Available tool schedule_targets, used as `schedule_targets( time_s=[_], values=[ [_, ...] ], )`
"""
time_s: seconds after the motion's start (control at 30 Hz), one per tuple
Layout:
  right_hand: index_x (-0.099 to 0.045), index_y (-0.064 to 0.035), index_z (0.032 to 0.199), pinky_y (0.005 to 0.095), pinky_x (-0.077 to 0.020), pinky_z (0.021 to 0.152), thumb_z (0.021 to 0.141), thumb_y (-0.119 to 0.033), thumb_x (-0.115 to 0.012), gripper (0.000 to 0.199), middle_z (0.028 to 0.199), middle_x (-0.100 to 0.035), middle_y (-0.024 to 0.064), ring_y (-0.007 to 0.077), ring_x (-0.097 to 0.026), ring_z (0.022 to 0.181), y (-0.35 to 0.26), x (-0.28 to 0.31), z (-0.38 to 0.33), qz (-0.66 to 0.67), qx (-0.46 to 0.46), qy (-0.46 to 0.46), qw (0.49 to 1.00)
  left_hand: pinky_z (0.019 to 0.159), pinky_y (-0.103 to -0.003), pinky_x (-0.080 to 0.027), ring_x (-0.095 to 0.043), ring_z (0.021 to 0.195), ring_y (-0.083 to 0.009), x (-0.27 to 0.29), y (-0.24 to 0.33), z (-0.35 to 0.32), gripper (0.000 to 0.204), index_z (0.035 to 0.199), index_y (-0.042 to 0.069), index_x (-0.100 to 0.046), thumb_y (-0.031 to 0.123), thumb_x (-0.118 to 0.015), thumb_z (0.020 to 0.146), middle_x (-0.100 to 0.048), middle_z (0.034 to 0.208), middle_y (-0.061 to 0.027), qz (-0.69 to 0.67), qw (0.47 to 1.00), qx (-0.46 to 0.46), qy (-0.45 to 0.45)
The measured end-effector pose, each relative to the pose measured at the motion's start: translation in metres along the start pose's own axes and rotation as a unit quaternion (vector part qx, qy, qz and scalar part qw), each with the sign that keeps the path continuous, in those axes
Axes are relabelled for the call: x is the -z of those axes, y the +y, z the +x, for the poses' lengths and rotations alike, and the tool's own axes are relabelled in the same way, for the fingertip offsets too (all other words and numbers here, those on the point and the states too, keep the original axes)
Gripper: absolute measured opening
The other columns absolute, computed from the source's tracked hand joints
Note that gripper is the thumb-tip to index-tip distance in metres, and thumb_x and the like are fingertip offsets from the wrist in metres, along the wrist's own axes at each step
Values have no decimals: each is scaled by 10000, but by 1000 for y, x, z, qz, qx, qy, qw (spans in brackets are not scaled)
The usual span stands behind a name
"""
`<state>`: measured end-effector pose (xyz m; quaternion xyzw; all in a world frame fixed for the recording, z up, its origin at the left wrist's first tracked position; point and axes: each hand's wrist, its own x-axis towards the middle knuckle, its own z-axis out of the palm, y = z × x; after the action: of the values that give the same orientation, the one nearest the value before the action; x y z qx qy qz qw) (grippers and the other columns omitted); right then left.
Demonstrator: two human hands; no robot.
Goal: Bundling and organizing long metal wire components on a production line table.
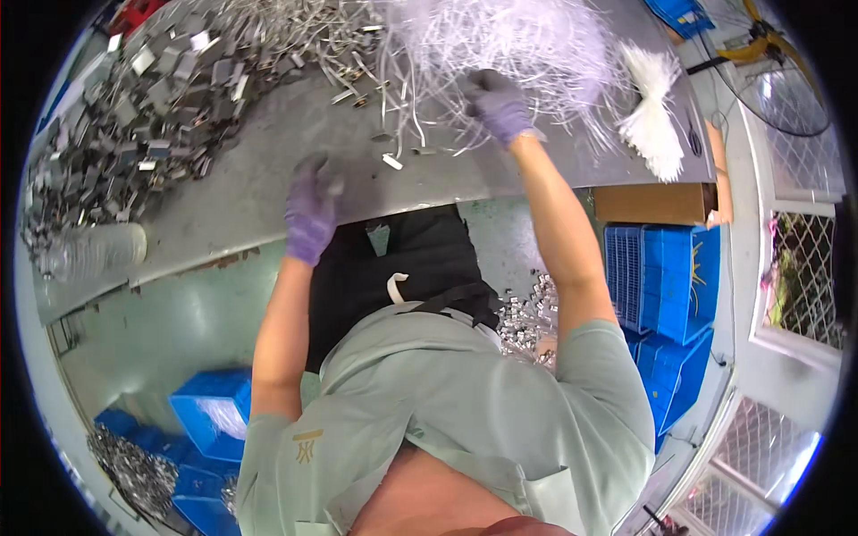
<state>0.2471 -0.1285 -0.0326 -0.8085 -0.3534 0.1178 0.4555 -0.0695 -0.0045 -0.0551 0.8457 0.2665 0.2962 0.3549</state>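
My left hand, in a purple glove with dark grey fingertips, is over the table's near edge. Its fingers are half bent, the thumb stands apart, and nothing shows between them. Farther right, my right hand, gloved alike, is at the near edge of a loose heap of thin white plastic strips. Its fingers are curled closed; whatever they grip is hidden. Between the hands, a small white-ended metal piece and a few strips lie on the grey tabletop.
Small metal blocks cover the table's left, by a clear plastic bottle. Strips with metal ends lie at the back. A tied white bundle lies right. Blue crates and a cardboard box stand at right; another blue crate lower left.
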Motion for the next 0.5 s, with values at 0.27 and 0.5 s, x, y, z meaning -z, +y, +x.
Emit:
schedule_targets(
  time_s=[0.27, 0.5],
  values=[
    [-628, 0, 1045, 387, -486, 828, 791, -165, -547, 314, 1029, -638, 217, 344, -632, 891, 206, 193, -36, -359, -121, 231, 896, 968, -388, -401, -497, 1107, -317, 13, -42, -29, 361, 1135, 8, -554, 214, -612, 844, -512, 1184, -173, 21, 997, -48, -61],
    [-596, -50, 1132, 376, -446, 899, 868, -326, -467, 403, 1105, -618, 181, 304, -580, 1061, 288, 262, -15, -600, -214, -162, 754, 967, -380, -405, -479, 1103, -314, -4, -44, -25, 369, 1095, 12, -586, 186, -656, 777, -510, 1182, -160, 41, 998, -26, -48]
  ],
)
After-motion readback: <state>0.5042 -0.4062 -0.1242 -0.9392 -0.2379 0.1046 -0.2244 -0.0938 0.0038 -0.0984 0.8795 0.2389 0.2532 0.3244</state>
